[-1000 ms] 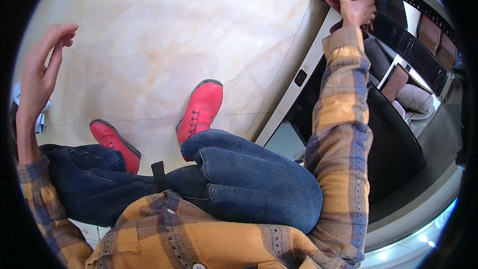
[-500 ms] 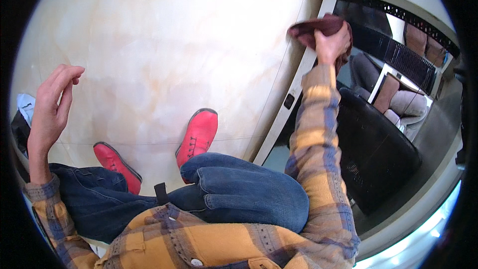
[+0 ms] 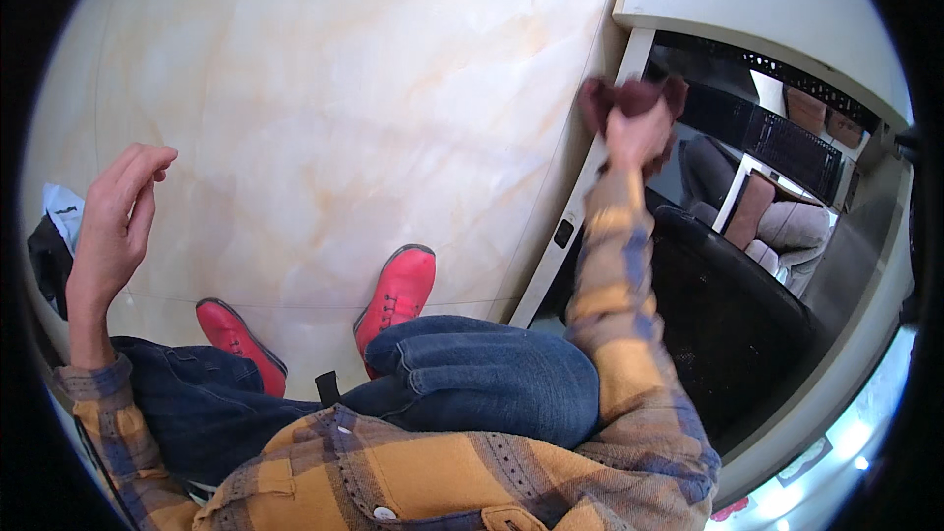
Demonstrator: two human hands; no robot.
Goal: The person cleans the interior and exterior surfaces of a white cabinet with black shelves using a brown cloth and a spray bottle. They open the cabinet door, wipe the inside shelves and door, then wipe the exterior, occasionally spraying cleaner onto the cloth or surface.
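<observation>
A dark maroon cloth is bunched up in my right hand, whose fingers are closed round it. The cloth lies over the white frame edge of a pale cabinet-like unit on my right, near its far corner, and one side hangs past the frame. Motion blurs the cloth and the hand a little. My left hand is raised on the left, well away from the unit. Its fingers are gently bent with the thumb apart, and it holds nothing.
Inside the unit are a glossy panel with reflections, a black perforated strip and a black mesh panel. Marbled tile floor spreads ahead of my red shoes. A black and light-blue item sits at far left.
The whole view has shifted, so the unit and floor appear lower. The cloth has changed from a flatter spread to a tighter bunch. My left hand keeps its pose.
</observation>
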